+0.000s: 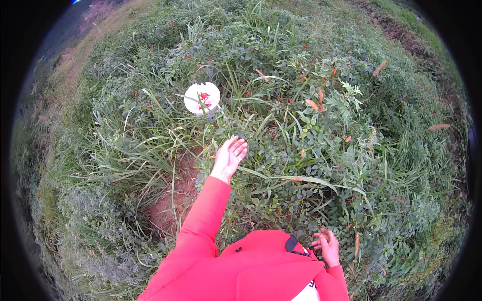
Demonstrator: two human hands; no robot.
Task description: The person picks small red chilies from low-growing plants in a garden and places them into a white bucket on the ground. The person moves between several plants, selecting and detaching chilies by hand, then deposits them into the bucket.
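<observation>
My left hand reaches forward over the low plants, palm up, fingers slightly curled and apart, with nothing seen in it. Beyond it a white plastic bucket stands among the grass, with a few red chili peppers inside. At the lower right, my right hand is beside the red jacket, its fingers bent and apart above the leaves, holding nothing that I can see. More red peppers hang on the green pepper plants ahead.
Long grass blades grow thickly among the plants, and foxtail seed heads stick up at the right. Bare reddish soil shows left of my left arm. A brown earth strip runs along the upper right.
</observation>
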